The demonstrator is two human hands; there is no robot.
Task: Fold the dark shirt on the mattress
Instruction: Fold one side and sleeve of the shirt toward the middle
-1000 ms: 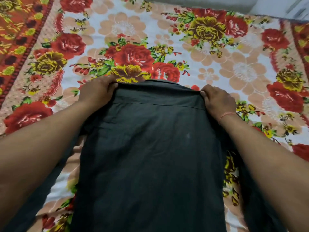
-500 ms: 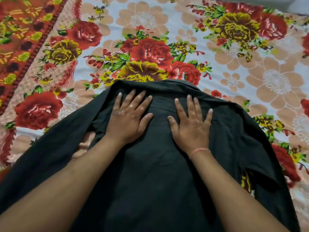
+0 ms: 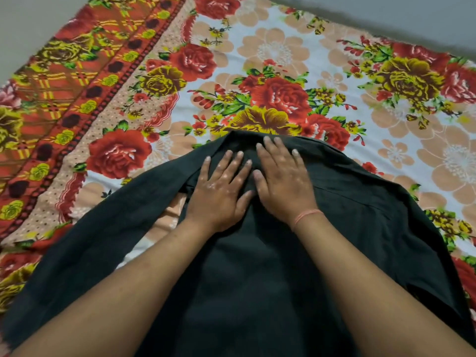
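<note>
The dark shirt (image 3: 257,279) lies back-up on the flowered mattress sheet (image 3: 283,55), its collar pointing away from me and both sleeves spread out to the sides. My left hand (image 3: 219,191) rests flat on the cloth just below the collar, fingers apart. Beside it, almost touching, my right hand (image 3: 283,181) lies flat too, with a thin pink band on its wrist. Neither hand grips any fabric. My forearms cover part of the shirt's body.
The sheet's red patterned border (image 3: 64,86) runs along the left. Grey floor (image 3: 386,16) shows beyond the mattress's far edge and at the top left corner.
One second ago both hands gripped the shirt's shoulders. They let go, laid flat on the upper back, and have since come closer together near the collar. The view has shifted rightward.
</note>
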